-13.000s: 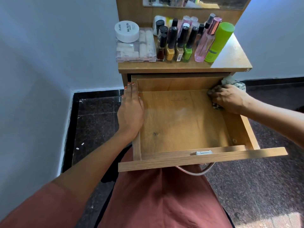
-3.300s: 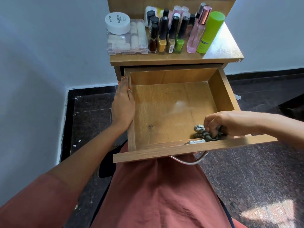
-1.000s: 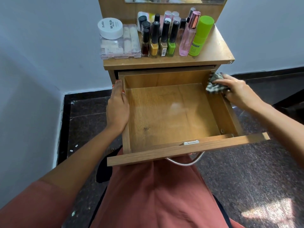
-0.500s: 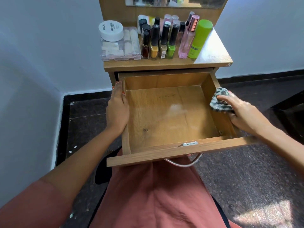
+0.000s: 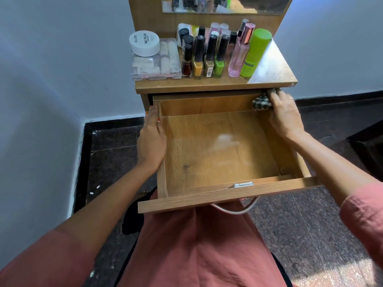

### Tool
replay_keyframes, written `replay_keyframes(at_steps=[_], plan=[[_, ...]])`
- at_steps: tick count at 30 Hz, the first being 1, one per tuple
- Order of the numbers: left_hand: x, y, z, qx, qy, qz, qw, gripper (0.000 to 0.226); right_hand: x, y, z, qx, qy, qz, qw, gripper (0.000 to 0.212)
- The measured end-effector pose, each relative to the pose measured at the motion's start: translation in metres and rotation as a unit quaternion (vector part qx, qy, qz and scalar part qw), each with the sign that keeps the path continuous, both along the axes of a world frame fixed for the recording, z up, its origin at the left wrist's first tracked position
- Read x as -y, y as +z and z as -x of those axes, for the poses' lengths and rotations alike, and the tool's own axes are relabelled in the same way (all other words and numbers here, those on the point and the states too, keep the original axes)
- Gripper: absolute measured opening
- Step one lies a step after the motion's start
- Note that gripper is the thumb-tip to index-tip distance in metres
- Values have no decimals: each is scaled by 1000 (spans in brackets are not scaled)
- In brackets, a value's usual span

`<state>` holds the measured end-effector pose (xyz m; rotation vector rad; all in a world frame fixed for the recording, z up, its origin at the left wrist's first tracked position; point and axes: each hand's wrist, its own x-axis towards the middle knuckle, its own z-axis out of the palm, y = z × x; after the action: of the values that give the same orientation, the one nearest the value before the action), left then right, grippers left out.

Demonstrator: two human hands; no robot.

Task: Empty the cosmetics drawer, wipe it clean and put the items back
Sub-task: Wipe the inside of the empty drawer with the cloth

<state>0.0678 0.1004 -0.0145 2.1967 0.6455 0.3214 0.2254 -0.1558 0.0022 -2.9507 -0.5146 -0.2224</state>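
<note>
The wooden drawer point(image 5: 219, 154) is pulled out over my lap and holds nothing. My left hand point(image 5: 152, 139) lies flat along its left wall, fingers straight. My right hand point(image 5: 285, 116) grips a checked cloth point(image 5: 261, 104) against the drawer's far right corner, just under the tabletop edge. On the dresser top point(image 5: 269, 69) stand several nail polish bottles point(image 5: 207, 56), a pink perfume bottle point(image 5: 240, 52), a green bottle point(image 5: 253, 52), and a white round jar point(image 5: 145, 43) on a clear plastic box point(image 5: 154, 63).
A mirror point(image 5: 223, 4) rises behind the cosmetics. A metal handle point(image 5: 236, 210) hangs under the drawer front. White walls stand left and right, with dark speckled floor point(image 5: 112, 158) on both sides of the dresser.
My right hand has slid the cloth from the middle of the right wall back to the far right corner. My left hand has stayed on the left wall.
</note>
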Motion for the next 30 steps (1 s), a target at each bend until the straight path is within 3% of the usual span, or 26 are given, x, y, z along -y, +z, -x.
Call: replay_keyframes(at_steps=[5,9,16,23,26,30], plan=[[0,-1,0,9,0,-2,1000,43,-7,-5,0,42,-18,22,999,49],[0,-1,0,15,0,-4,1000,43,-24,-5,9,35,40,63,997,59],[0,-1,-1,23,-1,-4,1000,43,-118,-10,44,1,161,-36,986,45],[-1,0,-1,9,-5,-17,1000,43,-155,-8,54,19,224,-4,974,48],[-2,0,-1,8,-5,-11,1000,43,-130,-7,45,4,199,-8,980,49],[0,0,0,9,-9,-8,1000,43,-89,-2,32,-10,84,-64,994,53]])
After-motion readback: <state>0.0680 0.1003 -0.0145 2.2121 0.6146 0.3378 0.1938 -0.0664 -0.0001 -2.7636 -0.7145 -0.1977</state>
